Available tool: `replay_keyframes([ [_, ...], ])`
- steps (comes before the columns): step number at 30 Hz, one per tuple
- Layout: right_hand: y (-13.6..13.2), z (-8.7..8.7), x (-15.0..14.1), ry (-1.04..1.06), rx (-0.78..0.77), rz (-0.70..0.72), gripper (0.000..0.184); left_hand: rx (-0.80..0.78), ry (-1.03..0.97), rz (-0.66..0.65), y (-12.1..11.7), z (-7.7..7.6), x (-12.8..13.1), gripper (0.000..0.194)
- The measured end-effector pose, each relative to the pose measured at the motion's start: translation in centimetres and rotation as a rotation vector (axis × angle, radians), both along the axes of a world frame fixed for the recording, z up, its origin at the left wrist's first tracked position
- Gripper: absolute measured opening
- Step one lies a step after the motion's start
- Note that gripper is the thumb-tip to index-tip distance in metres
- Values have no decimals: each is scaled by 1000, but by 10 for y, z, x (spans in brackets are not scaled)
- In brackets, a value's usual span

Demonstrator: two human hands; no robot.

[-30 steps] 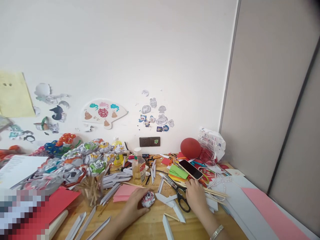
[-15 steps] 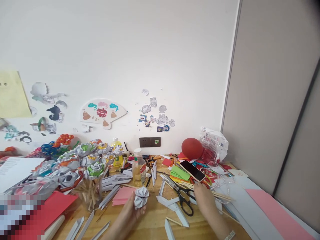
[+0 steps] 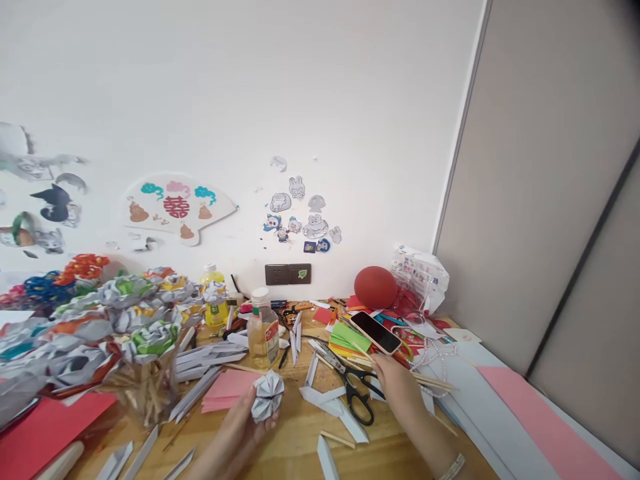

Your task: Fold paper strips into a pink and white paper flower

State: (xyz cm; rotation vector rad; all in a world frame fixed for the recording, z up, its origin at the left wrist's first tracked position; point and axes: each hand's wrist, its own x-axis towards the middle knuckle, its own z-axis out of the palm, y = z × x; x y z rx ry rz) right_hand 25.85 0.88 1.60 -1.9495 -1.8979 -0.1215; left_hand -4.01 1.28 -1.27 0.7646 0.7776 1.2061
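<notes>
My left hand (image 3: pixel 245 420) is closed around a folded white paper flower (image 3: pixel 269 396), its pleated face turned upward. The fingers of my right hand (image 3: pixel 393 380) are pinched at the wooden sticks, below the phone (image 3: pixel 376 333). A thin wooden stick (image 3: pixel 361 349) reaches up and left from these fingertips, over green paper (image 3: pixel 351 337); the grip itself is partly hidden. Just left of that hand lie black-handled scissors (image 3: pixel 359 399), blades toward the wall. More wooden sticks (image 3: pixel 440 383) stick out to its right. Pink paper sheets (image 3: pixel 227 389) lie beside my left hand.
A glass bottle (image 3: pixel 263 333) stands behind the flower. Leftward are a clear cup of sticks (image 3: pixel 145 393), crumpled paper flowers (image 3: pixel 135 290) and a yellow bottle (image 3: pixel 214 297). A red balloon (image 3: pixel 375 287) rests by the wall. Folded white strips (image 3: pixel 327 457) litter the wooden table (image 3: pixel 280 457).
The view has turned slightly right and down, so the scene shifts left and up. My left hand keeps the paper flower. A stick now shows more plainly at my right fingertips.
</notes>
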Motion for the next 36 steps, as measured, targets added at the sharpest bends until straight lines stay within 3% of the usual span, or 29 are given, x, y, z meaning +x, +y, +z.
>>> replay_keyframes([
  [2, -6, 2, -11, -14, 53, 85, 30, -5, -23, -17, -3, 3, 3, 45],
  [6, -24, -1, -43, -152, 365, 439, 38, -17, -33, -60, -12, 14, 9, 49],
  [9, -38, -5, -62, -223, 506, 587, 33, 33, -8, -84, -19, 21, 14, 46],
  [15, -49, -4, -74, -205, 571, 617, 27, 79, 2, -125, -25, 22, 19, 44],
  [26, -49, -1, -73, -242, 502, 589, 27, 99, 62, -98, -24, 22, 24, 44],
  [36, -49, -14, -81, -138, 377, 555, 22, 278, 345, -11, -24, 13, 30, 52],
])
